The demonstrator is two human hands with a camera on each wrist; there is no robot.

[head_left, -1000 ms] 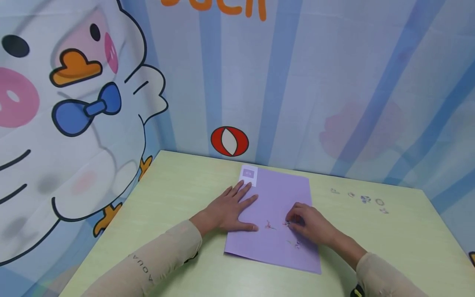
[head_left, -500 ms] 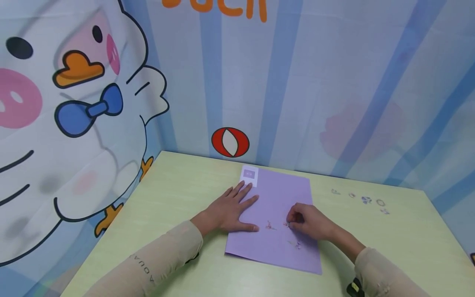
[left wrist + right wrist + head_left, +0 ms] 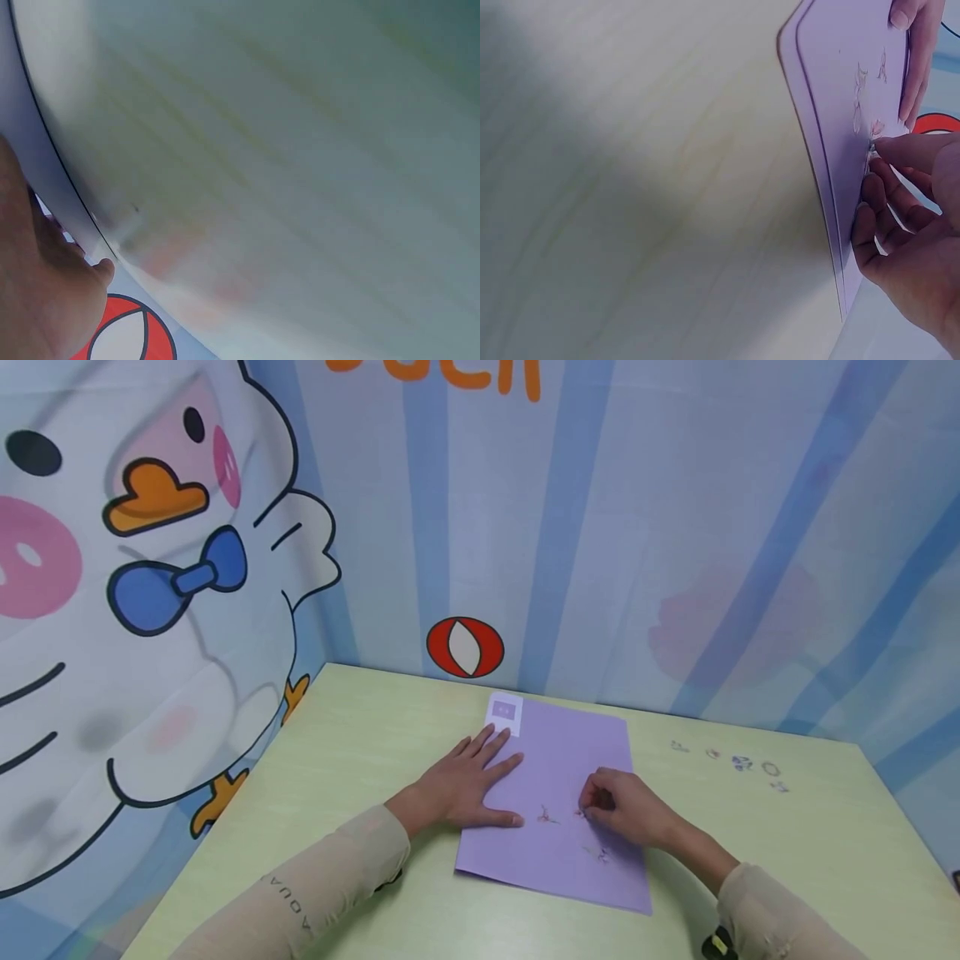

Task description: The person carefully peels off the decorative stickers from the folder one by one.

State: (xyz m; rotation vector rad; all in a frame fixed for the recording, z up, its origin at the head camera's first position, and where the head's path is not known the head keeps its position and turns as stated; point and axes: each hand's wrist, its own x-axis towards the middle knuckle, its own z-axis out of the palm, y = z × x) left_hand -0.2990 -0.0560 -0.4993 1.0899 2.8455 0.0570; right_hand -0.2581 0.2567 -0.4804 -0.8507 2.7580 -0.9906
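Note:
A purple booklet with a white label at its far left corner lies on the table. My left hand rests on its left side with fingers spread, fingertips at the label. Over the booklet's right half, my right hand has curled fingers and pinches a small reddish flower sticker at the surface. The right wrist view shows thumb and fingertip meeting at that flower sticker, which they partly hide. Two more small flower stickers lie nearby on the booklet, a red one and a purplish one.
Several small stickers, including a purple flower and a ring shape, lie on the pale table to the right. Behind the table hangs a blue striped cloth with a cartoon duck.
Both hands stay nearly in place. The right fingers shift very slightly at the flower sticker on the booklet.

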